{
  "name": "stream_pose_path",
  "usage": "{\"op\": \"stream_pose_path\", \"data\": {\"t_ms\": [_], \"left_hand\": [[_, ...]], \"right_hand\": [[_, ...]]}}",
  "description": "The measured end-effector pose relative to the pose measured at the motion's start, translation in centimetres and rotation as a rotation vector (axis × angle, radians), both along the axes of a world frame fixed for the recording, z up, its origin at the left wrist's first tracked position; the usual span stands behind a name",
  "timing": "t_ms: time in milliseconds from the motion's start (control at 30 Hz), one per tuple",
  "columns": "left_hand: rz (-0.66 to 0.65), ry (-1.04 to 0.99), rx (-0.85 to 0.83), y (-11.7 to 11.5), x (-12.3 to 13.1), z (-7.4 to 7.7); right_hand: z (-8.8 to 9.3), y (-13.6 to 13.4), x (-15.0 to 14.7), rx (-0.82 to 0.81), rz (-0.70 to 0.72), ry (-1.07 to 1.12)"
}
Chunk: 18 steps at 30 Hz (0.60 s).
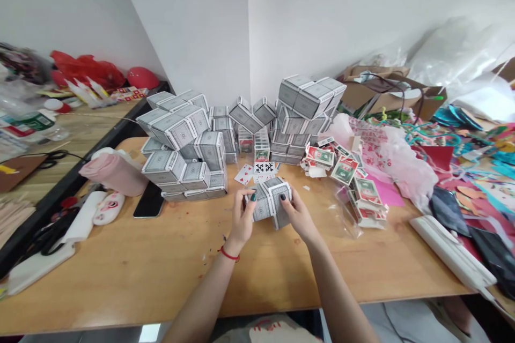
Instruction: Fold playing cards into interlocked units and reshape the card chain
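Observation:
Between my two hands is a block folded from playing cards (266, 203), made of joined cubes with grey patterned backs outward. My left hand (242, 215) grips its left side, thumb on top. On the right side, my right hand (298, 213) holds the same block, its thumb pressed near the top. Just behind lie several loose playing cards (263, 169), face up. Similar card blocks are stacked at the left (181, 144) and at the right (308, 112), with a V-shaped card block (252, 114) between the stacks.
Opened card boxes (365, 195) and clear wrapping lie to my right, beside a plastic bag (388, 144). On the left are a phone (148, 201), a pink roll (116, 171) and a white mouse (109, 208). A white pouch (450, 249) lies near the right front edge.

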<state>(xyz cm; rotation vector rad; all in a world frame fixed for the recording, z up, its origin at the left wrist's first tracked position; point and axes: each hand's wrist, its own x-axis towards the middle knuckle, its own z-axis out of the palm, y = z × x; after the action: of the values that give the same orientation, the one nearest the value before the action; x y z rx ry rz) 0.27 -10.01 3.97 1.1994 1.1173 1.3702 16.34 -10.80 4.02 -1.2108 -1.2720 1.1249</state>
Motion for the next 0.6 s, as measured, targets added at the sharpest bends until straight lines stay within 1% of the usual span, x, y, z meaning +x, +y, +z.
{"op": "stream_pose_path", "data": {"t_ms": [100, 167, 200, 267, 333, 400, 467, 500, 533, 600], "left_hand": [[-0.154, -0.134, -0.094, -0.1, -1.5, 0.7], [-0.308, -0.198, -0.168, 0.3, -2.5, 1.2], [-0.377, -0.210, -0.203, 0.5, -3.0, 1.4], [-0.422, -0.166, -0.243, 0.9, -3.6, 1.4], [-0.439, -0.079, -0.270, 1.1, -3.9, 1.2], [-0.490, -0.032, -0.298, 0.9, -3.8, 0.8], [-0.554, -0.067, -0.322, 0.5, -3.5, 0.4], [-0.567, -0.107, -0.326, 0.3, -3.3, 0.3], [-0.564, -0.153, -0.319, 0.1, -3.1, 0.2], [-0.500, -0.229, -0.286, -0.1, -2.5, 0.3]], "right_hand": [[1.0, 0.4, 0.9, 0.067, 0.106, -0.027], [1.8, 0.7, 1.4, 0.122, 0.190, -0.070], [2.0, 0.9, 1.5, 0.149, 0.223, -0.095], [2.2, 1.2, 1.5, 0.182, 0.255, -0.132], [1.8, 1.5, 1.2, 0.184, 0.213, -0.159], [1.0, 1.6, 0.9, 0.152, 0.103, -0.197], [0.4, 1.5, 0.6, 0.101, 0.006, -0.223], [0.2, 1.4, 0.5, 0.074, -0.016, -0.231], [0.2, 1.2, 0.5, 0.048, -0.024, -0.236], [0.4, 0.9, 0.4, 0.005, -0.003, -0.237]]}}
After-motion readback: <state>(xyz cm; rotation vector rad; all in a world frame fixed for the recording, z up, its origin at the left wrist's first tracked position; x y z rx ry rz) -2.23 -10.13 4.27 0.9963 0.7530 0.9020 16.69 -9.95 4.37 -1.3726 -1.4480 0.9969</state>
